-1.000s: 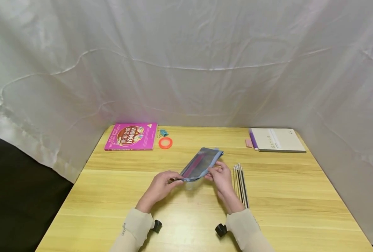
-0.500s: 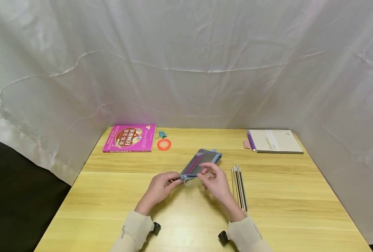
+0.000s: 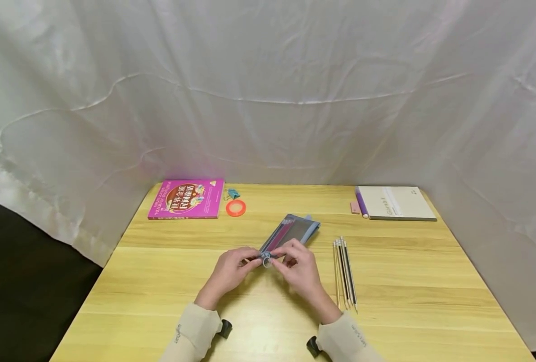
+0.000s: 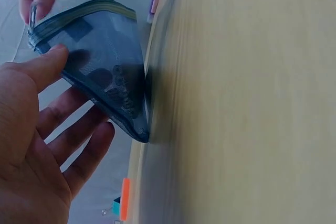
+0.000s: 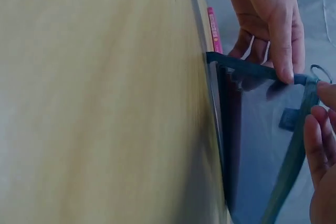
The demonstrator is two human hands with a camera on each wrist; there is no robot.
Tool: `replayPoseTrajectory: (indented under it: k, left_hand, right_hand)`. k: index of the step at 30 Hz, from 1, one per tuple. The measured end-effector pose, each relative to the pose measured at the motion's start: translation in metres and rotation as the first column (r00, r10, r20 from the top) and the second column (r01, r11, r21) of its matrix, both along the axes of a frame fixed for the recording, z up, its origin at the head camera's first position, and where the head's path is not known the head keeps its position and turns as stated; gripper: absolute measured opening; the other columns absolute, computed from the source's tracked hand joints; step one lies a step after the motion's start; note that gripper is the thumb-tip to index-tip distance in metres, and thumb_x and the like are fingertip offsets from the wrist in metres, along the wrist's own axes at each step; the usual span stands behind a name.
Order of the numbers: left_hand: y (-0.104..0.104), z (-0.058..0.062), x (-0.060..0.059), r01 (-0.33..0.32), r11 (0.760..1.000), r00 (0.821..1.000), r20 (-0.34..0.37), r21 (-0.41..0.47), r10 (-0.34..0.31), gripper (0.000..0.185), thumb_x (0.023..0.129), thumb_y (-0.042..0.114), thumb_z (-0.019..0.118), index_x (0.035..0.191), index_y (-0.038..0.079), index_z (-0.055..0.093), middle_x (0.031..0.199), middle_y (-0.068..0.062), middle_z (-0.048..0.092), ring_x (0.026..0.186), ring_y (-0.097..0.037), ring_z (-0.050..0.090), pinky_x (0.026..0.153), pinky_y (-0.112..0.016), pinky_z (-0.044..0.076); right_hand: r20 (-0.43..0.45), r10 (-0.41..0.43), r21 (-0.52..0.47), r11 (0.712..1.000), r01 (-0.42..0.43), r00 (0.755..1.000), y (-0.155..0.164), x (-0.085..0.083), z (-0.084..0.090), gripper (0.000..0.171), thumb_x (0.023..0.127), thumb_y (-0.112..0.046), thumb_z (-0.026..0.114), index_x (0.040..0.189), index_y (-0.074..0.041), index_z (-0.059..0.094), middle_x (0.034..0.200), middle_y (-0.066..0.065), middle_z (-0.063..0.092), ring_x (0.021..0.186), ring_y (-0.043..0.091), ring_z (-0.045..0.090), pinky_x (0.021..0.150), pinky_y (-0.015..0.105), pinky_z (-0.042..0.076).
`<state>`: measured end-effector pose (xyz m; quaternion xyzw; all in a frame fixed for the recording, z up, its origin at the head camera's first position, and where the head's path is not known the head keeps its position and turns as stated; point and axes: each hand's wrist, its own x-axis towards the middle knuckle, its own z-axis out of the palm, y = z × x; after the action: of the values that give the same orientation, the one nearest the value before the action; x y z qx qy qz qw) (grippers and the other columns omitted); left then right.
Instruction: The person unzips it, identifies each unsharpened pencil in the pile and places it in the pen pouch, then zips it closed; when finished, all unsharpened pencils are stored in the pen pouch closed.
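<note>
A blue-grey mesh zipper pencil case (image 3: 303, 230) stands tilted over the middle of the table, a dark pink strip and pencil-like ends showing through it. My left hand (image 3: 230, 271) pinches its near left corner, thumb on one face and fingers behind in the left wrist view. At that same corner my right hand (image 3: 303, 269) pinches the zipper pull, whose ring (image 4: 32, 17) shows by the fingertips. The zipper band (image 5: 294, 161) runs along the upper edge. Several pencils (image 3: 345, 274) lie side by side just right of my right hand.
At the back left lie a pink book (image 3: 188, 199), a teal binder clip (image 3: 233, 193) and an orange tape roll (image 3: 236, 207). A pink eraser (image 3: 354, 207), a purple marker (image 3: 361, 202) and a notebook (image 3: 399, 203) are at the back right. Grey curtains surround the table.
My right hand has let go of the case's right side and moved left and nearer to the corner, where it has taken hold of the zipper pull. My left hand keeps its grip.
</note>
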<state>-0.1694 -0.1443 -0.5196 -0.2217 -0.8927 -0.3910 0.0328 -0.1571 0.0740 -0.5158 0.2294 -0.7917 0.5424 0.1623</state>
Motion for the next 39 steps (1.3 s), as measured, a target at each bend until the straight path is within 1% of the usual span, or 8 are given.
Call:
replayPoseTrajectory:
  k: [2,5,10,15,25,30,35,39]
  left_hand:
    - [0.0,0.0004,0.0005,0.009,1.0,1.0,0.0,-0.004,-0.009,0.01,0.099,0.026,0.07,0.105,0.025,0.078,0.105,0.009,0.076,0.087,-0.006,0.069,0.076,-0.022,0.059]
    - [0.0001,0.0005,0.0003,0.016,1.0,1.0,-0.004,-0.012,-0.016,0.009,0.1,0.026,0.069,0.102,0.025,0.077,0.103,0.01,0.075,0.085,-0.004,0.068,0.075,-0.022,0.058]
    - [-0.0008,-0.0001,-0.0002,0.019,1.0,1.0,-0.023,-0.024,-0.019,0.008,0.099,0.024,0.07,0.102,0.025,0.078,0.097,0.011,0.074,0.081,-0.002,0.066,0.074,-0.021,0.057]
    - [-0.0015,-0.0004,-0.001,0.022,0.999,0.999,-0.038,-0.037,-0.023,0.009,0.1,0.024,0.07,0.104,0.026,0.078,0.094,0.012,0.073,0.079,-0.002,0.064,0.074,-0.021,0.057]
    - [-0.0008,-0.001,-0.0018,0.025,0.999,0.999,-0.027,-0.034,-0.026,0.009,0.1,0.026,0.07,0.104,0.027,0.078,0.096,0.012,0.074,0.078,-0.001,0.062,0.073,-0.021,0.056]
    - [-0.0007,-0.0014,-0.002,0.027,0.999,0.999,-0.041,-0.03,-0.028,0.009,0.1,0.027,0.069,0.103,0.026,0.078,0.097,0.01,0.075,0.08,-0.002,0.064,0.073,-0.021,0.056]
    - [-0.0005,-0.0008,-0.0017,0.016,0.999,0.999,-0.037,-0.032,-0.017,0.008,0.1,0.026,0.07,0.102,0.025,0.078,0.098,0.011,0.075,0.08,-0.002,0.064,0.074,-0.022,0.057]
    - [-0.0008,-0.0013,-0.0015,0.017,1.0,0.999,-0.042,-0.025,-0.018,0.009,0.099,0.025,0.071,0.104,0.024,0.079,0.098,0.01,0.075,0.08,-0.002,0.064,0.072,-0.022,0.056]
  right_hand:
    - [-0.05,0.005,0.006,1.0,-0.004,0.999,-0.0015,0.0001,0.0005,0.018,0.082,-0.002,0.086,0.094,-0.012,0.079,0.088,0.004,0.064,0.064,0.003,0.056,0.054,0.02,0.054]
    - [-0.099,0.027,0.045,0.999,-0.023,0.995,-0.0021,0.0007,0.0008,0.02,0.081,-0.001,0.086,0.097,-0.012,0.078,0.086,0.001,0.064,0.063,0.002,0.055,0.053,0.019,0.053]
    - [-0.108,0.078,0.121,0.991,-0.065,0.991,-0.0034,0.0018,-0.0017,0.031,0.08,0.0,0.087,0.106,-0.01,0.074,0.085,0.003,0.063,0.063,0.0,0.056,0.054,0.016,0.053]
    - [-0.129,0.1,0.109,0.99,-0.087,0.987,-0.0071,0.0014,-0.0029,0.03,0.08,-0.002,0.087,0.106,-0.007,0.075,0.087,0.01,0.066,0.062,0.002,0.057,0.054,0.014,0.053]
    - [-0.163,0.091,0.119,0.99,-0.072,0.982,-0.008,0.0014,-0.0043,0.022,0.08,-0.001,0.087,0.098,-0.009,0.076,0.085,0.003,0.064,0.061,-0.002,0.052,0.052,0.012,0.049]
    - [-0.219,0.072,0.152,0.988,-0.039,0.973,-0.0086,0.0006,-0.0043,0.016,0.083,-0.002,0.085,0.092,-0.012,0.076,0.085,0.0,0.064,0.061,-0.002,0.05,0.052,0.011,0.046]
    - [-0.273,0.053,0.213,0.977,0.006,0.961,-0.0089,-0.0005,-0.0033,0.02,0.081,0.001,0.086,0.09,-0.014,0.076,0.087,-0.003,0.064,0.062,-0.001,0.051,0.053,0.009,0.045]
    - [-0.31,0.046,0.235,0.972,0.03,0.95,-0.0094,-0.0008,-0.0034,0.022,0.078,0.0,0.088,0.086,-0.015,0.074,0.085,-0.005,0.063,0.06,-0.002,0.05,0.053,0.007,0.043]
